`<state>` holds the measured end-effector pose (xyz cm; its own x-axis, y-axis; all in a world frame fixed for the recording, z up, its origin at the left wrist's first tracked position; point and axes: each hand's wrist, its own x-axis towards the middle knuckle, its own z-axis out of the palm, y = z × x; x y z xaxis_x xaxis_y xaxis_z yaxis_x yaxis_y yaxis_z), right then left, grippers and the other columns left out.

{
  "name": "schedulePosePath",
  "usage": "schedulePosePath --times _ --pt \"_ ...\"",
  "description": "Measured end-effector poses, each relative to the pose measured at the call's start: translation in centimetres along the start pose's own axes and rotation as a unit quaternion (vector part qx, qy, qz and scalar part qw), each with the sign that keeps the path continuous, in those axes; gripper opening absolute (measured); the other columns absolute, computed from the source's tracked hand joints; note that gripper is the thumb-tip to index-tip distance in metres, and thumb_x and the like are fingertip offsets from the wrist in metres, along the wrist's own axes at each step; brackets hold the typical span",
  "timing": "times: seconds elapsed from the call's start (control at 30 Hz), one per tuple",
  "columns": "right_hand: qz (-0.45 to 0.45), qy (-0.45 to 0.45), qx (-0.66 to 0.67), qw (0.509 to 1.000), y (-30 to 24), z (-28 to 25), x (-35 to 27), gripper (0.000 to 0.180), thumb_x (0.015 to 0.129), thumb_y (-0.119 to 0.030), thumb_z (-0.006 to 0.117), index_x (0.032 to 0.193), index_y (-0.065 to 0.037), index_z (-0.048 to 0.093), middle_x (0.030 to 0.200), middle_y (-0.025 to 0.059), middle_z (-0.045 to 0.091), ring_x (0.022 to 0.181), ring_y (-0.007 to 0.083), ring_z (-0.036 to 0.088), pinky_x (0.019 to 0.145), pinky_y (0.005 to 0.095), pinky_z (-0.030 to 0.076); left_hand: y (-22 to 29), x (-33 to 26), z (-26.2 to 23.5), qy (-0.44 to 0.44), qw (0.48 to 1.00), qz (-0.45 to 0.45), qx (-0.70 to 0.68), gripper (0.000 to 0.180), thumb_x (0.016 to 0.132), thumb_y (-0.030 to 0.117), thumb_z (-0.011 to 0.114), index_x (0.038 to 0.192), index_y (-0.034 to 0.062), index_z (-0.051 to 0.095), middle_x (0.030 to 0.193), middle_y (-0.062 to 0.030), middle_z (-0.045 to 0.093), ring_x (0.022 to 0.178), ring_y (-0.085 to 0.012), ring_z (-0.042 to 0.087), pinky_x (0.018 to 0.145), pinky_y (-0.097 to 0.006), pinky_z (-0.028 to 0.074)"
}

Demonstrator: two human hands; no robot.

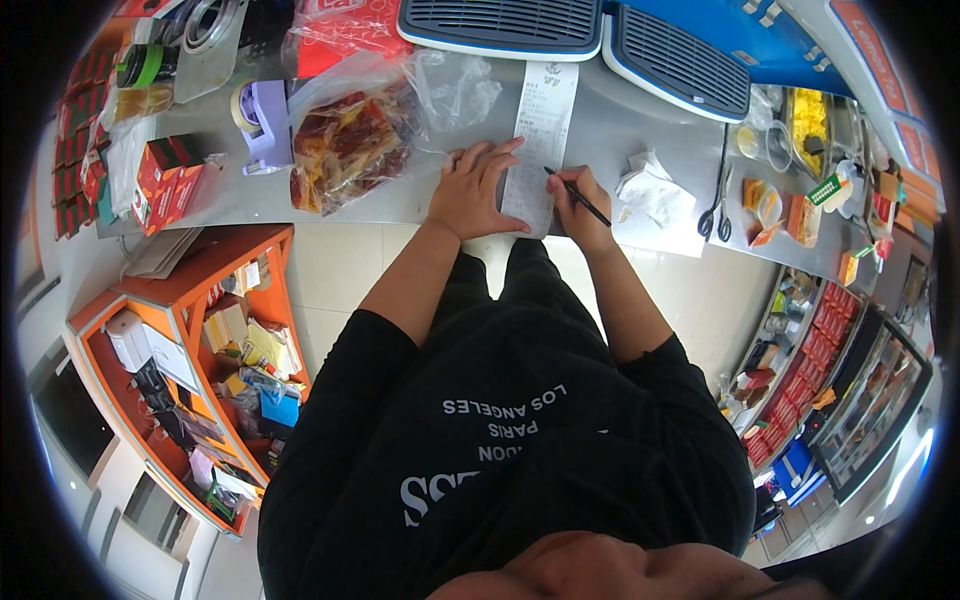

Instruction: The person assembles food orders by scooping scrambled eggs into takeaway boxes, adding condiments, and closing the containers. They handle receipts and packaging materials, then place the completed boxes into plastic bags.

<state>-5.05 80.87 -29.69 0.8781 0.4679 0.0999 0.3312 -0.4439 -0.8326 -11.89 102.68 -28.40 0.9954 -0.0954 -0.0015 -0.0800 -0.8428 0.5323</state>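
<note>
Fingers of your right hand were closed around a slim black pen, its upper-left end at the right edge of a long printed receipt; whether it touched the paper, you could not tell from this view. Your left hand lay open and spread, gripping nothing, with thumb and fingertips on the receipt's left side. That strip lay lengthwise on the steel counter in front of you, its far end close to the ribbed platform and its near end by the counter's edge.

You probably had very light, limp paper there, apt to slide, curl or crease and easily torn; it was best pinned flat with spread fingertips along the edges, near the writing spot. Your pen looked light and stiff, perhaps a little slick, and best held low on the barrel, close to its tip.
</note>
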Motion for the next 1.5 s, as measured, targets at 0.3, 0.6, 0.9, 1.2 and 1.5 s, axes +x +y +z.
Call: schedulePosePath --times 0.3,0.6,0.9,1.2,1.5 --pt "0.017 0.050 0.039 0.998 0.1 0.9 0.7 0.016 0.093 -0.012 0.071 0.095 -0.003 0.058 0.077 0.0120 0.069 0.064 0.0216 0.068 0.059 0.0330 0.053 0.1 0.2 0.1 0.026 1.000 0.009 0.001 0.090 0.058 0.058 0.086 0.129 0.0162 0.050 0.152 0.0070 0.047 0.135 -0.0248 0.042 0.109 -0.049 0.030" --pt "0.022 0.024 0.053 0.998 -1.1 3.0 0.8 0.013 0.095 -0.008 0.069 0.095 -0.002 0.057 0.075 0.0102 0.068 0.064 0.0143 0.065 0.059 0.0286 0.051 0.2 0.2 0.2 0.031 1.000 0.000 -0.003 0.092 0.057 0.057 0.087 0.129 0.0142 0.049 0.151 0.0082 0.047 0.135 -0.0235 0.042 0.107 -0.048 0.031" --pt "0.062 0.007 0.085 0.994 -0.7 3.3 0.9 0.015 0.092 -0.011 0.071 0.093 -0.005 0.058 0.076 0.0146 0.066 0.066 0.0314 0.067 0.061 0.0377 0.052 0.3 0.3 0.0 0.021 1.000 -0.005 -0.003 0.093 0.057 0.058 0.087 0.130 0.0137 0.048 0.152 0.0079 0.047 0.136 -0.0235 0.041 0.109 -0.048 0.030" --pt "0.028 0.079 0.001 0.996 -0.6 2.6 0.3 0.013 0.096 -0.007 0.068 0.093 -0.002 0.056 0.072 0.0089 0.065 0.062 0.0132 0.062 0.058 0.0276 0.050 0.3 0.4 -0.1 0.030 0.999 -0.003 -0.012 0.094 0.056 0.056 0.088 0.130 0.0138 0.047 0.151 0.0077 0.047 0.135 -0.0237 0.042 0.109 -0.048 0.030" --pt "0.013 -0.005 0.039 0.999 -0.8 3.2 -0.4 0.013 0.095 -0.008 0.069 0.094 -0.003 0.057 0.075 0.0112 0.067 0.065 0.0164 0.065 0.060 0.0308 0.051 0.2 0.2 0.4 0.047 0.999 0.004 -0.002 0.092 0.056 0.055 0.088 0.129 0.0134 0.049 0.151 0.0078 0.047 0.134 -0.0241 0.043 0.107 -0.049 0.032"
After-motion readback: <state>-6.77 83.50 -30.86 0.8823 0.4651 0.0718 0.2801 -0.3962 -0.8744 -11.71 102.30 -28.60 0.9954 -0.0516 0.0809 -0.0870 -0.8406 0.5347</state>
